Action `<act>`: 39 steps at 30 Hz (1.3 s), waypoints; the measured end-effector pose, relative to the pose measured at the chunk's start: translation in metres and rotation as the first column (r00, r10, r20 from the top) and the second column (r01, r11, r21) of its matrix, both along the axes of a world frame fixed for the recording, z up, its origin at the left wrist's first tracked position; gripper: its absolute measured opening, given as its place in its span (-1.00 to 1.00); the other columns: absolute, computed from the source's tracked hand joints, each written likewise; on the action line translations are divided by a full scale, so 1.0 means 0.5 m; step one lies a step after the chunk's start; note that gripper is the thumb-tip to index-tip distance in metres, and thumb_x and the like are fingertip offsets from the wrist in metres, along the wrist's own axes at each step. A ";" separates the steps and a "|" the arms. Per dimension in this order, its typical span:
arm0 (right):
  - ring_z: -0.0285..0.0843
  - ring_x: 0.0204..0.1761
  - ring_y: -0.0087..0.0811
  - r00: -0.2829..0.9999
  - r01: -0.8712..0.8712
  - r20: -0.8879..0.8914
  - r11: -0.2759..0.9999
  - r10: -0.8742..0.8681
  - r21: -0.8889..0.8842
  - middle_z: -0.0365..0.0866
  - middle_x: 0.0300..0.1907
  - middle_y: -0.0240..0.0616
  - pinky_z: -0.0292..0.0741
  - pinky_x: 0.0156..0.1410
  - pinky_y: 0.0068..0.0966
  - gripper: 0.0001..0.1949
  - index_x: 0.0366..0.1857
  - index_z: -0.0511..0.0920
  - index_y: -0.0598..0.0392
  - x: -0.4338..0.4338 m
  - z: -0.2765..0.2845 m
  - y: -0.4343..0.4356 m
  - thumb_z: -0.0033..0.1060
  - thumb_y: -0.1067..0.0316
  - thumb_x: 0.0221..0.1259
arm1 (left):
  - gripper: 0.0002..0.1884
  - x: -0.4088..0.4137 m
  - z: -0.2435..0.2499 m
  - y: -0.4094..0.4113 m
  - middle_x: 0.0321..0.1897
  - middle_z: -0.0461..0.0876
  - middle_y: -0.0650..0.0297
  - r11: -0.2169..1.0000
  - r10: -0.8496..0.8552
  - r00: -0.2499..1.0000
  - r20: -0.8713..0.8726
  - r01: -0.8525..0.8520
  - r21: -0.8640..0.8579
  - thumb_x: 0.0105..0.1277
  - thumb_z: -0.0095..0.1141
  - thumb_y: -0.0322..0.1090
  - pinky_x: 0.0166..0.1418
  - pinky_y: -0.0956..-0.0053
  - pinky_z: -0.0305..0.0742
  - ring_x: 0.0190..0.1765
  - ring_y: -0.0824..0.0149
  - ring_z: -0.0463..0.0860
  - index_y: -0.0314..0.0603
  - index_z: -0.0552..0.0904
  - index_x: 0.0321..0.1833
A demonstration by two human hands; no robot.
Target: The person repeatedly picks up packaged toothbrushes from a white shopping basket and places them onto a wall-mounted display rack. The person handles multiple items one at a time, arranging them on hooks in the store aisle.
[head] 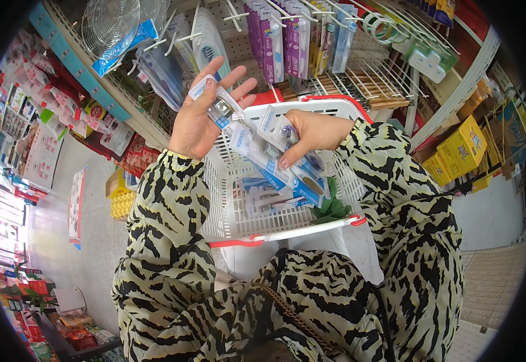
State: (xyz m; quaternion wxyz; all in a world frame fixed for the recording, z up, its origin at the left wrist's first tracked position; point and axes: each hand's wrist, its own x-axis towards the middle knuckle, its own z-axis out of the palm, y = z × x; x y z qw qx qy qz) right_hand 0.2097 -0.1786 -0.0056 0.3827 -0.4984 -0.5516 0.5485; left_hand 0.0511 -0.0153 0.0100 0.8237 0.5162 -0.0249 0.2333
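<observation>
My left hand (199, 115) pinches a clear blister pack (223, 108) with a blue-and-white card under its thumb, its other fingers spread. Several similar blister packs (263, 147) are fanned out in my right hand (315, 135), its thumb pressed across them. Both hands are above a white plastic shopping basket (217, 203) with red handles. More blue-and-white packs (267, 197) lie on the basket floor. Beside them rests a dark green leaf-like item (335, 207). What is inside the packs is only partly visible.
Toothbrush packs in purple (272, 50) hang from hooks on a pegboard rack ahead. A wire strainer (111, 27) hangs at upper left. Yellow boxes (460, 147) stand on shelving at right. Grey floor (95, 217) runs along the left, beside stocked displays.
</observation>
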 end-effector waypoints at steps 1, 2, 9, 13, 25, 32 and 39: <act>0.58 -0.18 -0.59 0.999 0.003 0.039 1.000 -0.003 0.000 0.68 -0.25 -0.35 0.49 0.01 -0.57 -0.65 -0.16 0.60 0.23 0.003 -0.011 0.005 0.53 0.44 -0.06 | -0.42 0.003 0.000 -0.004 0.35 0.27 -0.14 1.000 0.015 1.000 0.007 -0.015 -0.018 0.49 -0.09 -0.11 0.36 0.10 0.42 0.36 -0.07 0.37 -0.19 0.11 0.46; 0.58 -0.18 -0.60 0.997 0.005 0.078 1.000 -0.005 0.000 0.69 -0.25 -0.35 0.49 0.00 -0.56 -0.65 -0.16 0.61 0.23 0.005 -0.018 0.008 0.53 0.44 -0.06 | -0.44 0.005 -0.002 -0.007 0.33 0.31 -0.13 0.999 0.032 0.999 0.013 -0.031 -0.035 0.49 -0.09 -0.12 0.34 0.13 0.44 0.36 -0.04 0.38 -0.21 0.14 0.44; 0.63 -0.20 -0.55 0.953 0.302 -0.044 0.945 -0.299 0.126 0.70 -0.20 -0.30 0.55 -0.08 -0.54 -0.64 -0.08 0.60 0.23 0.021 -0.030 0.016 0.45 0.52 -0.03 | -0.72 0.038 -0.002 0.032 0.06 0.59 0.13 0.975 0.222 0.968 -0.120 -0.218 0.046 0.51 -0.11 -0.30 0.08 0.36 0.53 0.03 0.32 0.60 -0.29 0.44 0.16; 0.61 -0.24 -0.57 0.935 0.354 -0.003 0.929 -0.355 0.108 0.70 -0.23 -0.32 0.54 -0.09 -0.56 -0.64 -0.11 0.61 0.23 0.019 -0.035 0.015 0.47 0.50 -0.06 | -0.77 0.074 0.051 0.027 -0.06 0.64 0.23 0.945 0.278 0.933 -0.230 -0.223 0.237 0.49 -0.06 -0.33 -0.05 0.45 0.54 -0.10 0.42 0.62 -0.23 0.47 0.11; 0.63 -0.27 -0.55 0.900 0.436 -0.069 0.880 -0.431 0.189 0.71 -0.23 -0.28 0.56 -0.11 -0.52 -0.68 -0.14 0.64 0.22 0.049 -0.003 0.008 0.47 0.45 -0.03 | -0.79 0.092 0.018 0.019 -0.16 0.67 0.18 0.840 0.473 0.866 -0.161 -0.389 0.377 0.47 -0.06 -0.42 -0.20 0.58 0.59 -0.18 0.43 0.67 -0.28 0.45 0.09; 0.59 -0.24 -0.55 0.869 0.477 -0.030 0.822 -0.493 0.311 0.70 -0.25 -0.29 0.51 -0.07 -0.53 -0.68 -0.16 0.64 0.24 0.033 0.027 0.033 0.48 0.44 -0.05 | -0.73 0.081 0.026 -0.025 -0.11 0.64 0.19 0.916 0.329 0.940 -0.085 -0.297 0.270 0.50 -0.07 -0.32 -0.09 0.48 0.56 -0.15 0.41 0.64 -0.30 0.44 0.14; 0.57 -0.29 -0.57 0.841 0.476 0.059 0.787 -0.538 0.393 0.70 -0.29 -0.31 0.51 -0.09 -0.53 -0.70 -0.17 0.65 0.22 0.016 0.033 0.042 0.46 0.42 -0.04 | -0.73 0.083 0.016 -0.025 -0.06 0.63 0.22 0.968 0.210 0.976 -0.048 -0.201 0.150 0.45 0.04 -0.31 0.03 0.49 0.52 -0.03 0.40 0.60 -0.30 0.51 0.11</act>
